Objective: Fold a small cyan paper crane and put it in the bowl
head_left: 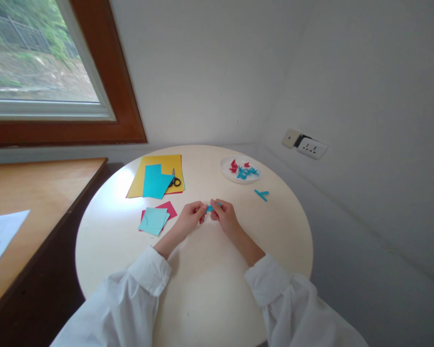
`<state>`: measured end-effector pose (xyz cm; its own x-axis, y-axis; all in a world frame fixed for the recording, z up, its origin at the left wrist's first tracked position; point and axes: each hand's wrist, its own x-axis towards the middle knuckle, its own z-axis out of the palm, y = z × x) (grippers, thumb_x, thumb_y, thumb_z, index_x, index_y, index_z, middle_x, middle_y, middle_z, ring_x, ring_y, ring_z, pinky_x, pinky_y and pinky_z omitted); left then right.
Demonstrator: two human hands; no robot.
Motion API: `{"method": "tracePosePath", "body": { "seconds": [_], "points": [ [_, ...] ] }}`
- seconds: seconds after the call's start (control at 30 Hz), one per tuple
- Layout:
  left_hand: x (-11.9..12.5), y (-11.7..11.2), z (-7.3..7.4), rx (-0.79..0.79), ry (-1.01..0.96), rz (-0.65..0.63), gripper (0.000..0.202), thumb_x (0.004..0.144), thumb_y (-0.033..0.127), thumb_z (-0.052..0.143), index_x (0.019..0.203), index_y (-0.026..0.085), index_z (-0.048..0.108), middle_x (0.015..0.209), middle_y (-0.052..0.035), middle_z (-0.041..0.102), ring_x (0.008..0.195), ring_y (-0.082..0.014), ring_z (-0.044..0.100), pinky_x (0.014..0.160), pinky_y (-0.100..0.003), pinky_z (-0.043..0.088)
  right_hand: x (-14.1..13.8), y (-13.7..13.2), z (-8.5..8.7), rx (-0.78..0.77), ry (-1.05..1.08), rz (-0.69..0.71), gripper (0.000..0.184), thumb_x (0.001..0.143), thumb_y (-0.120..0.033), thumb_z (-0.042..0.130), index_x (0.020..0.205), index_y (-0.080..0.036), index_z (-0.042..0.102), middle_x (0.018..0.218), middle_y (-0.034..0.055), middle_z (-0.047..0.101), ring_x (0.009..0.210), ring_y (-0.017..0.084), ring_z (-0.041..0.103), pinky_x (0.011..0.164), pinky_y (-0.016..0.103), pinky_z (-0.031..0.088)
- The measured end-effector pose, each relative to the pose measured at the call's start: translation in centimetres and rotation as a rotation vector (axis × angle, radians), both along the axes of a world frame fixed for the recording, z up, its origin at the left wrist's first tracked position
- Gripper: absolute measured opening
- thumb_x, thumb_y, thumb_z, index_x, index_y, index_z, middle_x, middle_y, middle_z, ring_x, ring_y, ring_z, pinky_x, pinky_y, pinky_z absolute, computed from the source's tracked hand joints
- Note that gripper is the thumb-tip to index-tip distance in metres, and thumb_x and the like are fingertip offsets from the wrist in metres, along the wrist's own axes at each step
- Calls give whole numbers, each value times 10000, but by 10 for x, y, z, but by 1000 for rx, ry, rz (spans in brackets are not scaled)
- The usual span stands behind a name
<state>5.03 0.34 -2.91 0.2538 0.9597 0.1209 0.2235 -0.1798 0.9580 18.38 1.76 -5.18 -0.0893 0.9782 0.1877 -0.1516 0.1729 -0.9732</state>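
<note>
Over the middle of the round table, a small blue folded paper strip (209,208) is pinched between my two hands. My left hand (193,213) grips its left end with closed fingers. On the other end, my right hand (224,214) is closed, its thumb lying along the strip. Fingers cover much of the paper, so its full shape is hidden. Two crossed blue folded strips (262,194) lie to the right. Farther back, a white round plate (224,174) bears several small red and blue folded paper pieces (246,171).
On the round table (202,299), light blue and red paper squares (155,220) lie left of my hands. Behind them are yellow sheets (137,180), blue paper (153,182) and black-handled scissors (176,181). A wooden desk (39,188) stands left; walls and a socket (311,147) are beyond.
</note>
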Motion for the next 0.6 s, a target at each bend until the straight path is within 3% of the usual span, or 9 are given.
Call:
{"method": "tracePosePath", "body": {
  "seconds": [0.17,0.43,0.6],
  "points": [
    [1,-1,2,28,22,-15,355,800,422,450,546,175,454,513,27,437,494,-98,399,481,-225,303,-3,-1,1,-90,76,90,503,675,-608,556,463,-198,357,396,-79,303,364,49,244,392,231,196],
    [3,-4,1,-109,-114,-43,400,806,471,421,535,177,434,492,29,406,460,-95,380,461,-235,293,-6,-5,6,-118,4,33,505,623,-619,585,457,-200,359,387,-80,306,366,50,249,386,226,202],
    [4,-5,2,-92,-52,-53,404,794,468,438,512,181,403,475,42,385,437,-83,341,447,-234,251,-6,-4,5,-115,7,33,513,630,-613,583,440,-202,343,382,-80,285,358,47,231,380,225,191]
  ]
}}
